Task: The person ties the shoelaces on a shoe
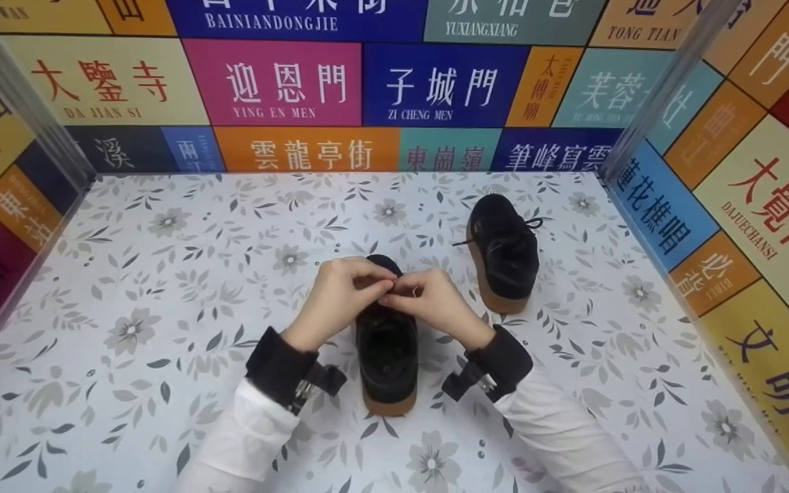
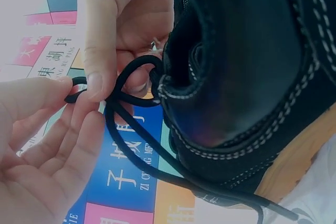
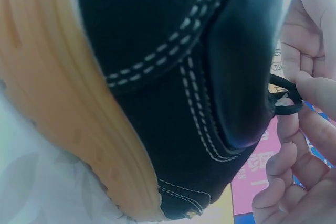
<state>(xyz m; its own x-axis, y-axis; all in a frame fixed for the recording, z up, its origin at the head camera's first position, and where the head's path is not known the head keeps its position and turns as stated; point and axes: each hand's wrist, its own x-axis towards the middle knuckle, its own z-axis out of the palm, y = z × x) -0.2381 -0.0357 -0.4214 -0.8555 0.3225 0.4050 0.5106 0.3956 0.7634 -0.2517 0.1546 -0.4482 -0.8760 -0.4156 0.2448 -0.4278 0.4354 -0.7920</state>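
Note:
A black shoe with white stitching and a tan sole stands upright, its toe pointing away from me. Over its front, my left hand and right hand meet at the fingertips. Up close in the left wrist view, a black shoelace forms a loop beside the shoe's tongue, and two strands trail down over the toe side. My left fingertips pinch a small bend of lace, while the right thumb and fingers pinch it where the strands come together. The right wrist view partly hides the knot behind the tongue.
Another black shoe with a tan sole stands at the back right, its laces tied in a bow. A white floral cover lies under both shoes. Colourful panels with lettering enclose the back and sides.

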